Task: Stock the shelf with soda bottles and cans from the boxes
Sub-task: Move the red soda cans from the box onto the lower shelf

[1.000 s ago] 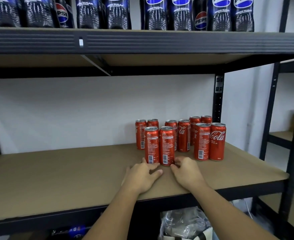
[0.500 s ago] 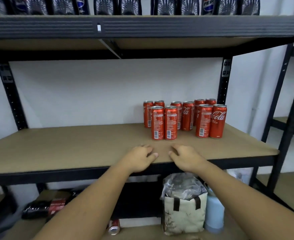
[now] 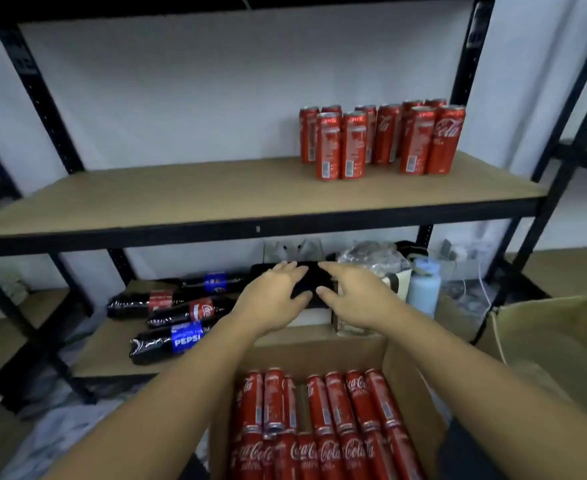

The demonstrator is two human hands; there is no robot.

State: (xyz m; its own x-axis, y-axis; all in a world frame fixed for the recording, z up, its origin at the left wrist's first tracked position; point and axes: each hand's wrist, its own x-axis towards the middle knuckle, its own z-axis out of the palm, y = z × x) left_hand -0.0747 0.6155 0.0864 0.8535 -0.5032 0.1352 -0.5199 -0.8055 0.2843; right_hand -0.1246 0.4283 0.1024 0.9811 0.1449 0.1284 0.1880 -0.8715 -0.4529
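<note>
Hovering past the box (image 3: 406, 375), my left hand (image 3: 272, 299) and right hand (image 3: 354, 296) are spread, empty. Its cans (image 3: 337, 403) lie nearer me than both hands alike, long axes pointing away.

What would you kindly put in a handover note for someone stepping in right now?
Left hand: open, empty. Right hand: open, empty. Both are held out beyond the box.
Shelved cans stand grouped at the right of the middle shelf.
Boxed cans lie in rows; bottles lie on the lower shelf.
Done: one group shelved. Left: boxed cans, bottles.
</note>
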